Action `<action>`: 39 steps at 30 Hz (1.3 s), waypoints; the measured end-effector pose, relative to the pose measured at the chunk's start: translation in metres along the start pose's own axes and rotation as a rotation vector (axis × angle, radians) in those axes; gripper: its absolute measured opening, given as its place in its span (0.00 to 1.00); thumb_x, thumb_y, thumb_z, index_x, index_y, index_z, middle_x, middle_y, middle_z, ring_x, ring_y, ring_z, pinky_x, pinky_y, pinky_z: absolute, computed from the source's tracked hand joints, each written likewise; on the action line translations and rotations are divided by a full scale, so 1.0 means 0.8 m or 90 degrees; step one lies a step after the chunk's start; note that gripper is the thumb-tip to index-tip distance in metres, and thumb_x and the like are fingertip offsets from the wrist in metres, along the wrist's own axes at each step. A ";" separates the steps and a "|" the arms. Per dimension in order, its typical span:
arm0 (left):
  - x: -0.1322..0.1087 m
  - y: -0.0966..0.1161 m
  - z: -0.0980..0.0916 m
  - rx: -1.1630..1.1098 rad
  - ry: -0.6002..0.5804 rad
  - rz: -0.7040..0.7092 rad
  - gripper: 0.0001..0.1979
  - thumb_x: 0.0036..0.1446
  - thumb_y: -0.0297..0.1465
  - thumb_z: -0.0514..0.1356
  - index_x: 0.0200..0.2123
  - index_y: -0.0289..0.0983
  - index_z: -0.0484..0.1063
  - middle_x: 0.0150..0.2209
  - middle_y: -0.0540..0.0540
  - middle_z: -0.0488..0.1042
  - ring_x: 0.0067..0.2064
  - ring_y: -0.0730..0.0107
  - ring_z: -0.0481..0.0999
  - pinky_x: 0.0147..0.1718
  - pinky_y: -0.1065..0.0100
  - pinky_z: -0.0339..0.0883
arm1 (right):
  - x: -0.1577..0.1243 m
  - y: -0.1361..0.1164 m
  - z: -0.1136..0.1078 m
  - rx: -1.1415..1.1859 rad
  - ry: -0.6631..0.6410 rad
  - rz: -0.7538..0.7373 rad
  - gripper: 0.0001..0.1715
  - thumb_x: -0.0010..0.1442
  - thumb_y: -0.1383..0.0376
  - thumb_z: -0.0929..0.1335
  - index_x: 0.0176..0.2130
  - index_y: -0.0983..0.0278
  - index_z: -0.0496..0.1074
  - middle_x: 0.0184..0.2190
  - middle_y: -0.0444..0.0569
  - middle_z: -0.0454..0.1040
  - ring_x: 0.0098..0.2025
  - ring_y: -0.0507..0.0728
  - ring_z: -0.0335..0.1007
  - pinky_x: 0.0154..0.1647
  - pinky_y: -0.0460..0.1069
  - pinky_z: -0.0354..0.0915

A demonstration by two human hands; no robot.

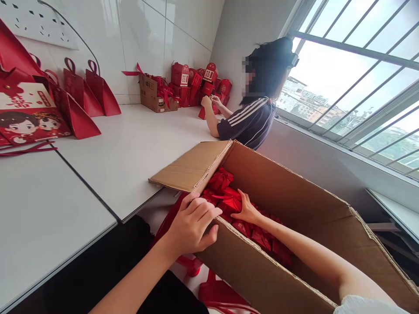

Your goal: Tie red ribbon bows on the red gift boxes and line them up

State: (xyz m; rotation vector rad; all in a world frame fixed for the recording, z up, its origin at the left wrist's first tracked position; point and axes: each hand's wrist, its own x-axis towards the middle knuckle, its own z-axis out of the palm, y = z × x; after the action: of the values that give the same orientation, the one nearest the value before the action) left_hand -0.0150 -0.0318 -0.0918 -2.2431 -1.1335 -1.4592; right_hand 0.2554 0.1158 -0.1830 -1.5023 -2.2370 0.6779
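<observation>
A large open cardboard box (pixel 304 205) stands tilted in front of me, filled with several small red gift boxes tied with ribbon (pixel 225 194). My left hand (pixel 193 224) grips the box's near corner, fingers curled over the rim. My right hand (pixel 247 211) reaches inside the box, fingers spread and resting on the red gift boxes; whether it holds one is hidden. One box flap (pixel 193 165) lies open over the white table's edge.
A white table (pixel 124 148) runs along the tiled wall with red paper gift bags (pixel 81 93) and a printed red bag (pixel 26 111) at left. A person in a dark striped top (pixel 252 122) works at the far end beside more red boxes (pixel 196 83). A barred window (pixel 360 74) is at right.
</observation>
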 end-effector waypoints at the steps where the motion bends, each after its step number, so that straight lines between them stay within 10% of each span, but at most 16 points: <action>1: 0.000 0.000 0.000 -0.001 0.000 0.000 0.10 0.55 0.28 0.53 0.39 0.36 0.71 0.33 0.47 0.76 0.38 0.66 0.71 0.52 0.60 0.55 | 0.002 -0.001 -0.002 0.011 0.013 0.027 0.60 0.36 0.64 0.74 0.62 0.64 0.46 0.60 0.60 0.53 0.64 0.69 0.49 0.65 0.63 0.46; 5: -0.001 0.000 0.000 -0.004 -0.003 -0.006 0.10 0.56 0.28 0.53 0.40 0.36 0.71 0.33 0.47 0.76 0.38 0.66 0.71 0.53 0.59 0.54 | 0.004 -0.008 -0.033 0.112 0.026 0.097 0.52 0.40 0.60 0.73 0.60 0.61 0.50 0.54 0.56 0.63 0.57 0.66 0.61 0.60 0.63 0.56; 11: -0.001 -0.001 0.000 -0.011 0.003 0.000 0.10 0.55 0.28 0.53 0.40 0.36 0.71 0.33 0.47 0.76 0.38 0.66 0.71 0.53 0.60 0.55 | -0.007 -0.048 -0.093 0.706 -0.063 0.231 0.21 0.49 0.52 0.68 0.42 0.59 0.67 0.40 0.47 0.76 0.44 0.60 0.74 0.48 0.59 0.69; 16: 0.002 -0.001 -0.002 -0.009 0.014 0.002 0.10 0.55 0.26 0.53 0.39 0.36 0.71 0.33 0.47 0.76 0.37 0.67 0.71 0.52 0.61 0.55 | -0.008 -0.080 -0.097 0.844 -0.100 0.216 0.21 0.53 0.48 0.62 0.40 0.57 0.69 0.40 0.45 0.77 0.46 0.58 0.72 0.49 0.57 0.67; 23: 0.001 0.000 -0.002 -0.012 -0.003 -0.002 0.10 0.55 0.27 0.53 0.40 0.36 0.71 0.33 0.47 0.75 0.38 0.66 0.71 0.52 0.60 0.55 | 0.003 -0.077 -0.101 0.375 -0.133 0.000 0.36 0.54 0.41 0.56 0.53 0.59 0.62 0.45 0.53 0.73 0.45 0.62 0.72 0.47 0.59 0.68; 28: -0.001 -0.001 -0.001 -0.012 -0.004 -0.007 0.11 0.56 0.27 0.52 0.40 0.36 0.71 0.34 0.47 0.75 0.38 0.66 0.71 0.53 0.60 0.54 | 0.009 -0.049 -0.105 -0.108 -0.059 -0.140 0.46 0.41 0.59 0.72 0.58 0.58 0.57 0.56 0.57 0.60 0.58 0.69 0.58 0.57 0.64 0.59; 39: -0.001 0.001 -0.001 -0.003 -0.005 -0.016 0.11 0.55 0.27 0.52 0.40 0.37 0.71 0.34 0.48 0.75 0.39 0.67 0.71 0.53 0.61 0.55 | 0.044 0.024 -0.023 -0.210 0.038 0.049 0.47 0.49 0.59 0.70 0.60 0.64 0.46 0.53 0.58 0.55 0.56 0.64 0.63 0.60 0.58 0.58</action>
State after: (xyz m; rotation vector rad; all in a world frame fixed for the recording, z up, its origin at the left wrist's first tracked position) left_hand -0.0152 -0.0329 -0.0917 -2.2480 -1.1657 -1.4657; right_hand 0.2669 0.1579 -0.1781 -1.7417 -2.3403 0.2890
